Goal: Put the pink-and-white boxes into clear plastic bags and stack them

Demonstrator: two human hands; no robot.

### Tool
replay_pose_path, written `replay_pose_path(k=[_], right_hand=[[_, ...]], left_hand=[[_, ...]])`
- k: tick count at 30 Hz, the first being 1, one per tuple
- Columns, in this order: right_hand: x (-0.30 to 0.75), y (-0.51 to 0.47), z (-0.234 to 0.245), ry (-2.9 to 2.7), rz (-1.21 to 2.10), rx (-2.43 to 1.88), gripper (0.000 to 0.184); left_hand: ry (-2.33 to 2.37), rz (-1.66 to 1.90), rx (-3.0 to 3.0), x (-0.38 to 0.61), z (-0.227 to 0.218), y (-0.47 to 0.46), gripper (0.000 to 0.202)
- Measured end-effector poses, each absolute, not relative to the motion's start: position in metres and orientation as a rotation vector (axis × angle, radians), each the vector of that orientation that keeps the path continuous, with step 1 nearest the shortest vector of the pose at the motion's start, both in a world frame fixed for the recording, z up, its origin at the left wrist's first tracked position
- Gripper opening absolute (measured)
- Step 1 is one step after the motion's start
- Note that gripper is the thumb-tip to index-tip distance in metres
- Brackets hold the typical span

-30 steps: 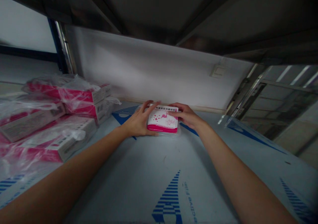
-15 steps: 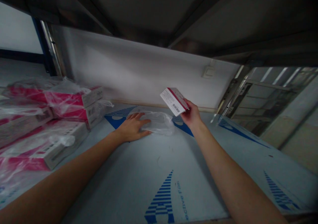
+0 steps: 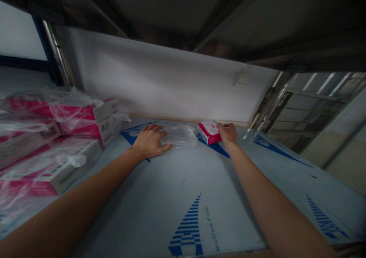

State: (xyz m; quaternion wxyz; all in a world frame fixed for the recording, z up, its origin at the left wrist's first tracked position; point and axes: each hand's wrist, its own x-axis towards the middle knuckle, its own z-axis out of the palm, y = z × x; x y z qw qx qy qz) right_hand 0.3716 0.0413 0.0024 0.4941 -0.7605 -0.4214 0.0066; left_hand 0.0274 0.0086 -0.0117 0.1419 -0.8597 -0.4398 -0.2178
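Note:
My right hand [image 3: 228, 133] grips the right end of a small pink-and-white box [image 3: 209, 131], low at the back of the shelf. The box lies with its white printed face up and a pink side toward me; whether it rests on the surface I cannot tell. My left hand [image 3: 149, 139] is spread with its palm down at the left end of a clear plastic bag [image 3: 180, 135]. That bag lies crumpled and flat between my hands, just left of the box.
On the left, several larger pink-and-white boxes [image 3: 77, 116] in clear plastic are stacked. Film with blue printing covers the shelf surface [image 3: 143, 208]. A dark upper shelf [image 3: 183, 17] hangs low overhead. Behind is a white wall with a switch [image 3: 241, 80]; metal posts [image 3: 267, 103] stand at the right.
My right hand has lowered the small box from a tilted, raised position, turning it so another face shows upward. My left hand stays at the bag, barely shifted.

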Motion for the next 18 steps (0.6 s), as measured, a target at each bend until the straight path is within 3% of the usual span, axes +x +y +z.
replay_pose_path(k=[3, 5, 13, 16, 18], right_hand=[[0.365, 0.040, 0.006, -0.995, 0.030, -1.957, 0.044], [0.363, 0.038, 0.007, -1.015, 0.039, -2.004, 0.045], [0.362, 0.028, 0.005, -1.089, -0.097, -2.072, 0.037], [0.343, 0.027, 0.012, -1.348, -0.369, -1.786, 0.025], [0.323, 0.026, 0.015, -1.592, -0.297, -1.512, 0.015]], left_hand=[[-1.214, -0.660, -2.479, 0.027, -0.008, 0.006, 0.079], [-1.186, -0.665, -2.486, 0.027, -0.006, 0.005, 0.081], [-1.120, -0.826, -2.403, 0.027, 0.000, 0.008, 0.041], [-1.087, -0.859, -2.410, 0.025, 0.001, 0.010, 0.032], [-1.094, -0.882, -2.409, 0.025, 0.002, 0.008, 0.033]])
